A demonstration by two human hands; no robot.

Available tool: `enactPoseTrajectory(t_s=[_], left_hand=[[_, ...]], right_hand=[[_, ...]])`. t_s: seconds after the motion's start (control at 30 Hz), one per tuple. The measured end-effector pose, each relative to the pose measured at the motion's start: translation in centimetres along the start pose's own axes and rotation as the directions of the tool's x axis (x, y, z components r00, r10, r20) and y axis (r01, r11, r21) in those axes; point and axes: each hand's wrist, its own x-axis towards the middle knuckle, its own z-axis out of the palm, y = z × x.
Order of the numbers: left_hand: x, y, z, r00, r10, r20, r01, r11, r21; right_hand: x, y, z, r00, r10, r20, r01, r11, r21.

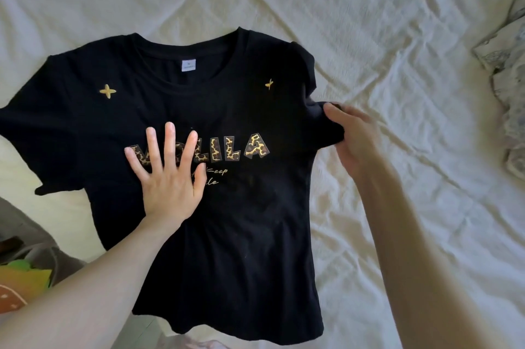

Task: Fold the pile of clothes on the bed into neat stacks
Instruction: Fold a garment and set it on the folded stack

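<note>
Your cream bedsheet (369, 21) carries the black T-shirt (227, 235), spread front-up. Your left hand (167, 178) presses flat on its print, fingers splayed; your right hand (352, 138) pinches the right sleeve (321, 121). Pull too hard and I expect the shirt slides askew, wrinkling the fold.

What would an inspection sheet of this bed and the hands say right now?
Surface: bed under a wrinkled cream sheet.
Job's things: black T-shirt spread front up, print showing; its sleeve on the right is bunched.
Clutter: patterned cloth heaped at the right edge.
Grippers: left hand pressed flat on the print, fingers spread; right hand grips the bunched sleeve.
Cables: nothing seen.
Surroundings: grey and bright coloured items at lower left, unclear what.
</note>
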Motion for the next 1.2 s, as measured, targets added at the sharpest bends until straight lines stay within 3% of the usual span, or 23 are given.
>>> enactPoseTrajectory(t_s=[0.07, 0.13, 0.27, 0.37, 0.5, 0.67, 0.73, 0.77, 0.87, 0.97, 1.07, 1.2], left_hand=[[0.0, 0.0, 0.0, 1.000, 0.001, -0.003, -0.001, 1.000, 0.007], [0.0, 0.0, 0.0, 1.000, 0.003, -0.005, -0.003, 1.000, 0.008], [0.0, 0.0, 0.1, 1.000, -0.002, -0.006, 0.002, 1.000, 0.002], [0.0, 0.0, 0.2, 1.000, -0.001, -0.014, 0.002, 1.000, 0.013], [0.0, 0.0, 0.2, 1.000, 0.005, -0.011, -0.005, 1.000, 0.001], [0.0, 0.0, 0.0, 1.000, -0.001, -0.002, 0.001, 1.000, -0.007], [0.1, 0.0, 0.0, 1.000, -0.003, 0.006, 0.003, 1.000, -0.018], [0.1, 0.1, -0.1, 1.000, -0.002, 0.010, 0.002, 1.000, -0.024], [0.0, 0.0, -0.1, 1.000, -0.008, 0.017, 0.008, 0.999, -0.035], [0.0, 0.1, -0.1, 1.000, -0.011, 0.024, 0.012, 0.999, -0.039], [0.1, 0.2, -0.2, 0.999, -0.014, 0.030, 0.015, 0.999, -0.050], [0.0, 0.1, -0.2, 1.000, -0.012, 0.029, 0.013, 0.999, -0.049]], right_hand=[[-1.5, 0.7, -0.6, 0.959, -0.232, -0.160, 0.214, 0.969, -0.126], [-2.8, 1.9, -1.3, 0.897, -0.329, -0.295, 0.265, 0.935, -0.236], [-1.3, 3.8, -2.1, 0.924, -0.112, -0.365, -0.038, 0.924, -0.380], [1.2, 2.0, -1.9, 0.923, -0.114, -0.367, -0.033, 0.927, -0.373], [4.1, -0.2, -1.3, 0.966, -0.081, -0.246, -0.044, 0.885, -0.464], [4.0, -1.6, -4.0, 0.974, -0.127, 0.188, 0.225, 0.635, -0.739], [4.1, -1.8, -4.7, 0.966, -0.137, 0.219, 0.258, 0.557, -0.789], [4.1, -1.9, -4.8, 0.964, -0.178, 0.199, 0.266, 0.558, -0.786], [4.8, -2.4, -4.7, 0.940, -0.334, 0.063, 0.293, 0.702, -0.649], [5.8, -2.6, -5.0, 0.907, -0.421, 0.012, 0.313, 0.657, -0.686], [6.8, -2.3, -4.6, 0.915, -0.403, -0.016, 0.252, 0.601, -0.758], [5.9, -1.0, -3.7, 0.901, -0.306, -0.306, 0.083, 0.816, -0.572]])
